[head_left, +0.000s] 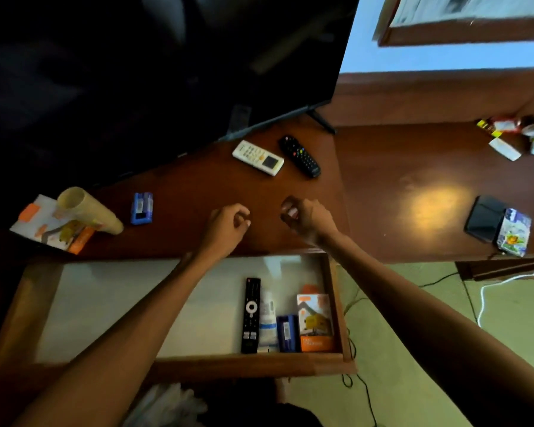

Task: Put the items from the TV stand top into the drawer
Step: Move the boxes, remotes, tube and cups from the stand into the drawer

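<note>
On the brown TV stand top [198, 186] lie a white remote [258, 157], a black remote [299, 156], a small blue box [142, 208], a cardboard tube [87, 209] and an orange-and-white pack [53, 226]. The open drawer [253, 363] below holds a black TV remote [251, 315], a white tube [267, 322], a blue box [285, 332] and an orange box [315, 322]. My left hand [228, 223] and my right hand [305, 217] hover over the stand's front edge, fingers curled in, with nothing visible in them. Both are short of the two remotes.
A large dark TV [151, 57] stands at the back of the stand, its foot [239, 118] near the white remote. On the lower desk to the right lie a black case [484, 218], a colourful pouch [514, 237] and sachets [512, 134]. Cables [481, 297] trail on the floor.
</note>
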`<state>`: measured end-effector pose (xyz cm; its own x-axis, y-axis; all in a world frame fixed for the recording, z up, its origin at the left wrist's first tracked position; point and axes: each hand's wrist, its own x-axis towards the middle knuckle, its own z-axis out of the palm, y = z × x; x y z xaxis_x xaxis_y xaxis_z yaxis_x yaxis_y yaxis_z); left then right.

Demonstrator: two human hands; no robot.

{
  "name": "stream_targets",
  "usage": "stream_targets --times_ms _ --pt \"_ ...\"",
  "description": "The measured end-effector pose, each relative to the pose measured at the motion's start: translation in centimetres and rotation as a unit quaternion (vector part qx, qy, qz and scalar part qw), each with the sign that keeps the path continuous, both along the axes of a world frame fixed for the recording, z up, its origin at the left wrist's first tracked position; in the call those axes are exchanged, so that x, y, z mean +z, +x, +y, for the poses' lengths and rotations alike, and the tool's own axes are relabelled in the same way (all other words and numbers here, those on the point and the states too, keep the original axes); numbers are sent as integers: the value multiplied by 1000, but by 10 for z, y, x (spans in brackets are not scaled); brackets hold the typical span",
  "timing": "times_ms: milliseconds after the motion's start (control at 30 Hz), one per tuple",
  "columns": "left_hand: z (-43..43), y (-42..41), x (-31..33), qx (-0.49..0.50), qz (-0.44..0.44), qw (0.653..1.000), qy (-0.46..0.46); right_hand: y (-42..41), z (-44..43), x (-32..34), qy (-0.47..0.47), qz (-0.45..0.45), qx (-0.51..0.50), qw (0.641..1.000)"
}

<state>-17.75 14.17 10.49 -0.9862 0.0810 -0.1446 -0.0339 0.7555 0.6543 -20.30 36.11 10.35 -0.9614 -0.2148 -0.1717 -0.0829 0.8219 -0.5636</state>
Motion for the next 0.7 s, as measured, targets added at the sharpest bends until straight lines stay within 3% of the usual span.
stream_targets --times_ms 200,400,533,700 --pt "29 -123 14 -90 16 989 -119 -94 11 1 26 13 -98 995" --pt "41 -209 -1 -221 7 929 -297 -180 14 -19 100 -3 -95 990" --pt "42 -232 -14 -275 -40 899 -339 -203 12 -30 120 -46 -87 988" --pt "38 -229 -22 -282 -20 899 -336 -197 17 -38 115 -77 -104 985"
